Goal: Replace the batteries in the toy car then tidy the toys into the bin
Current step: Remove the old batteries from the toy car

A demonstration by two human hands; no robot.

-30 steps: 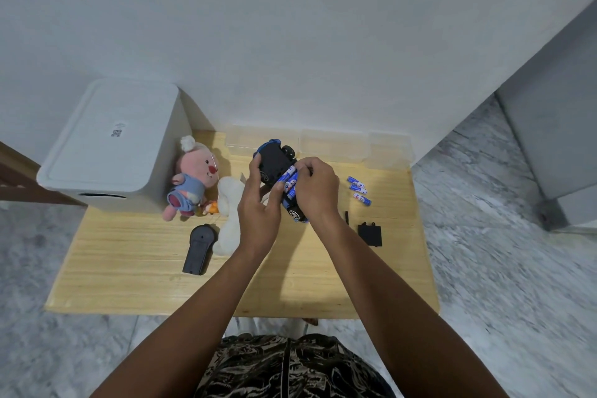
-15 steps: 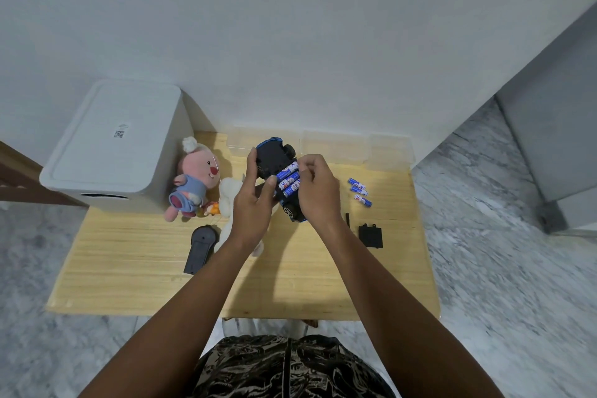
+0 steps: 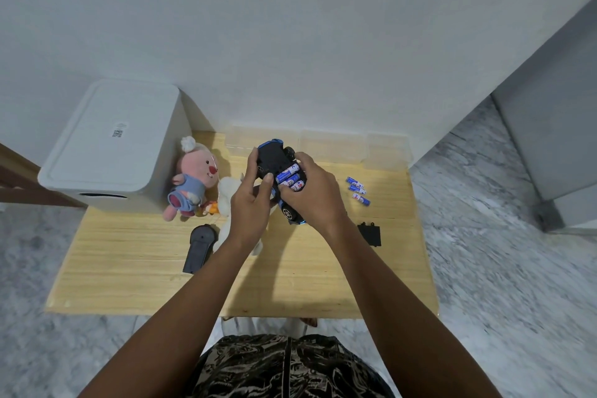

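- While upturned at frame centre, the toy car [image 3: 274,160] looks light, rigid plastic; the left hand [image 3: 250,203] grips its side
- Right hand [image 3: 311,195] curls over the batteries [image 3: 290,178], pressing them in; small, slippery cylinders

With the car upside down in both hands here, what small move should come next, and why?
Probably press the batteries fully into the toy car. The left hand steadies it belly-up, the right hand rests on the cells, the battery cover lies off on the table, and three loose batteries lie apart.
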